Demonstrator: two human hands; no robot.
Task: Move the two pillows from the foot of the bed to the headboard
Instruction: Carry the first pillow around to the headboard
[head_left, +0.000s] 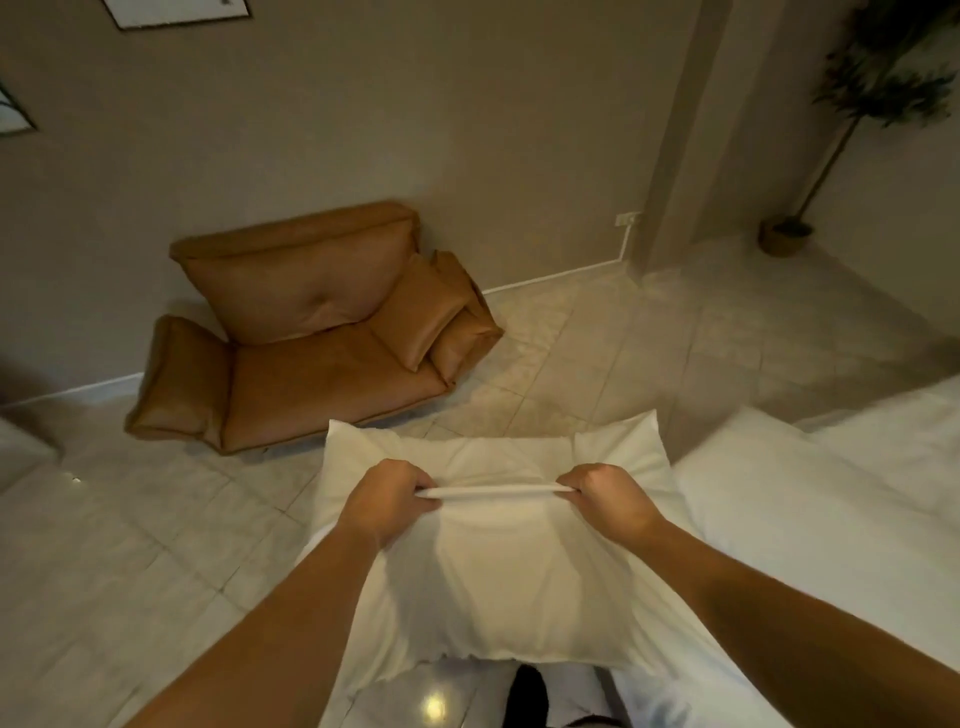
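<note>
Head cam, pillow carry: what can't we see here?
- Second pillow: not identifiable; the bed is cut off by the right edge.
- Headboard: out of frame.
- Fingertips of the left hand and right hand: curled into the pillow fabric.
- Floor directly below: hidden by the pillow.

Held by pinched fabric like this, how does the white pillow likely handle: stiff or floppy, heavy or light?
Likely soft: the pillow sags below where the left hand and right hand bunch it. Probably light, since a fabric pinch carries it.

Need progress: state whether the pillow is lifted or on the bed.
Lifted: both hands, left and right, hold the pillow over floor.
</note>
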